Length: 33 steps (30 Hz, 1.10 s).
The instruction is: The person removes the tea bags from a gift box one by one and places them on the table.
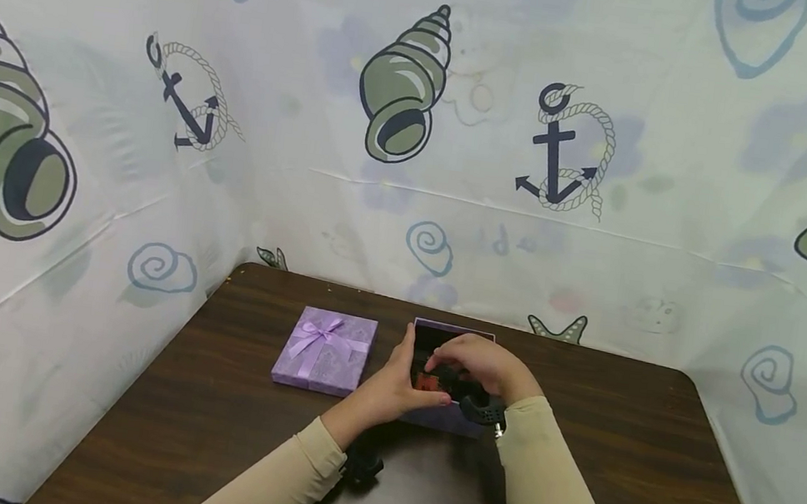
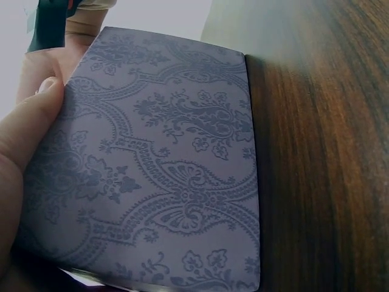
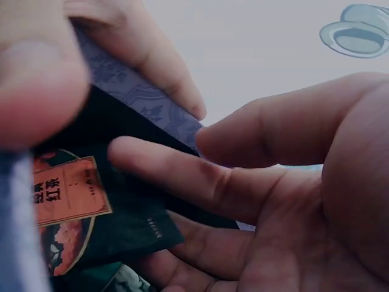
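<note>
A lavender gift box [image 1: 448,419] stands without its lid on the table. My left hand [image 1: 387,384] grips its left end, thumb along the near wall and fingers up the side; the left wrist view shows the thumb [image 2: 36,121] against the patterned wall [image 2: 170,158]. My right hand [image 1: 484,363] reaches into the box. In the right wrist view its index finger [image 3: 176,170] lies over the edge of a dark green tea packet [image 3: 137,225] with an orange label, while lower fingers pass behind the packet's corner. Another green packet [image 3: 109,277] shows below, mostly hidden.
Left of the box lies its lavender lid [image 1: 326,350] with a ribbon bow. The dark wooden table [image 1: 215,431] meets a printed fabric backdrop [image 1: 288,204] at its far edge. Black camera straps [image 1: 482,409] sit at the wrists.
</note>
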Each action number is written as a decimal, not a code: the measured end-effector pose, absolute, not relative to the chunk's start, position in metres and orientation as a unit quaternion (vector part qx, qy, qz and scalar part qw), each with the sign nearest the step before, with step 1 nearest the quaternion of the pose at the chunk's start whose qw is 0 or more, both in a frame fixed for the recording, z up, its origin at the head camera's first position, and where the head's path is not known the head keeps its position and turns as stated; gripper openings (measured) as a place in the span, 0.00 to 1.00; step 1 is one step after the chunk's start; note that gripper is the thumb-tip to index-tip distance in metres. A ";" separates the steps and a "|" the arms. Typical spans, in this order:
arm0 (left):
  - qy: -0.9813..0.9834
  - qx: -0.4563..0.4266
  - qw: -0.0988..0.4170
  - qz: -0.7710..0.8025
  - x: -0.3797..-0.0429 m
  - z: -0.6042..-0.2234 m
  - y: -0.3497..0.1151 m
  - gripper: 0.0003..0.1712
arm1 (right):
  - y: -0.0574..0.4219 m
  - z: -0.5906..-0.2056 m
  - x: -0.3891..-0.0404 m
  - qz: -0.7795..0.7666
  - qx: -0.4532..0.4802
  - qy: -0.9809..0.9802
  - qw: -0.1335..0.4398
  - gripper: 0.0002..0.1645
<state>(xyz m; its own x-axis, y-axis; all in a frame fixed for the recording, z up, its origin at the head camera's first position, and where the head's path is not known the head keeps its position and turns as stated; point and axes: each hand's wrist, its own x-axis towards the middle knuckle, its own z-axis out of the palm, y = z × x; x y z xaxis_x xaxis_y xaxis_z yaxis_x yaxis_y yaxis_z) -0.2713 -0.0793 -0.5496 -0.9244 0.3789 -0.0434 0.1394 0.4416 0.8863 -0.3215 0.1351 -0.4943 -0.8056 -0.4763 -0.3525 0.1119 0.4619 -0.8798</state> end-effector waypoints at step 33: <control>0.833 0.137 0.105 0.525 -0.269 -0.547 -0.075 0.84 | 0.156 -0.515 -0.302 -0.653 -0.215 0.712 0.140 0.18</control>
